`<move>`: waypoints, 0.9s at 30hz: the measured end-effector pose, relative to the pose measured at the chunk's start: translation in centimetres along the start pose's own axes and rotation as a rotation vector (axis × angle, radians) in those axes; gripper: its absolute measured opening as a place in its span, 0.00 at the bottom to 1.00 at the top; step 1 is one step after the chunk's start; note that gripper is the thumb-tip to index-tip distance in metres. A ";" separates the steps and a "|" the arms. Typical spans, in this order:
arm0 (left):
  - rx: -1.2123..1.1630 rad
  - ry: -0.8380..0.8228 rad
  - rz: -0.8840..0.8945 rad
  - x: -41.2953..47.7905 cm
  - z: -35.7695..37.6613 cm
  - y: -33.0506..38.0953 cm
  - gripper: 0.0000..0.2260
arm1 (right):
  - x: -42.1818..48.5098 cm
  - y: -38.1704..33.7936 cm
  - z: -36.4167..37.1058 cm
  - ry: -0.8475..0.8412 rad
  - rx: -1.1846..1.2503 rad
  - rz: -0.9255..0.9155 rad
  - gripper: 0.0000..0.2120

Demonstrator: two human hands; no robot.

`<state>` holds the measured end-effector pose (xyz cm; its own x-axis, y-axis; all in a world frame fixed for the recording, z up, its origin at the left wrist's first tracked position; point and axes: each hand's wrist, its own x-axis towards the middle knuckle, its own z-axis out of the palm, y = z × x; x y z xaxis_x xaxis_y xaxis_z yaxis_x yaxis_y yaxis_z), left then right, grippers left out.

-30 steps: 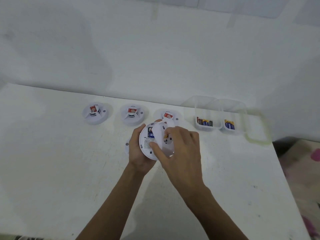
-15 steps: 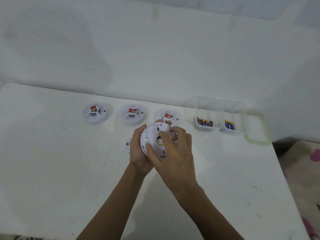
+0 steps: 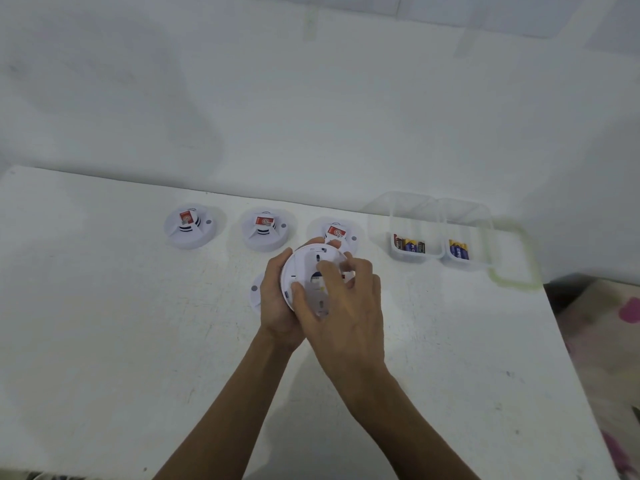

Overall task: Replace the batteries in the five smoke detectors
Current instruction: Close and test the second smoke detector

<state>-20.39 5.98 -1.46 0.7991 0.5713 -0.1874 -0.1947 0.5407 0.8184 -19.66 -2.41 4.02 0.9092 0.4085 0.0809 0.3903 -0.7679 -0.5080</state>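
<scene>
My left hand [image 3: 277, 303] grips a round white smoke detector [image 3: 304, 268] by its left rim, its back side tilted up toward me above the table. My right hand [image 3: 343, 299] lies over the detector's back, thumb and fingers curled on its back plate. Three more white detectors stand in a row at the back: left detector [image 3: 189, 226], middle detector [image 3: 266, 229] and right detector [image 3: 341, 233], each with a red label on top. A further detector [image 3: 255, 292] lies on the table, mostly hidden behind my left hand.
Two clear plastic tubs sit at the back right: the left tub [image 3: 410, 245] holds several batteries, the right tub [image 3: 459, 249] holds a blue-and-yellow one. A clear lid [image 3: 512, 254] lies beside them. The white table [image 3: 104, 341] ends at the right above patterned fabric [image 3: 609, 341].
My right hand has turned over the detector's back, and the back plate has rotated under it. My left hand keeps the same grip.
</scene>
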 end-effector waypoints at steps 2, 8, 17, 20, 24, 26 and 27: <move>0.004 0.006 0.008 0.1 0.0 -0.1 0.16 | 0.1 0.1 0.3 -0.021 -0.009 0.044 0.29; 0.007 0.005 0.050 -0.1 0.5 0.0 0.10 | 0.4 0.1 0.1 0.052 0.031 0.070 0.28; -0.208 -0.140 -0.200 0.2 -0.2 1.4 0.21 | -0.5 1.3 -0.5 0.124 0.248 -0.120 0.26; -0.084 -0.159 -0.096 0.0 -0.6 1.4 0.21 | -0.7 1.8 -0.6 0.002 0.225 -0.111 0.34; -0.011 -0.299 -0.120 -0.3 -0.3 2.7 0.16 | -0.2 2.6 -1.1 -0.095 0.393 -0.024 0.31; 0.028 -0.332 -0.106 -0.3 -0.2 3.3 0.15 | 0.0 2.8 -1.7 -0.093 0.624 0.001 0.26; 0.062 -0.328 -0.087 -0.3 -0.2 3.5 0.15 | 0.1 2.9 -2.0 -0.082 0.732 0.011 0.23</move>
<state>-21.41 7.84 1.34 0.9536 0.2897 -0.0814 -0.0907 0.5347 0.8402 -18.14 -5.63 4.29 0.8877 0.4600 0.0225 0.1580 -0.2583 -0.9531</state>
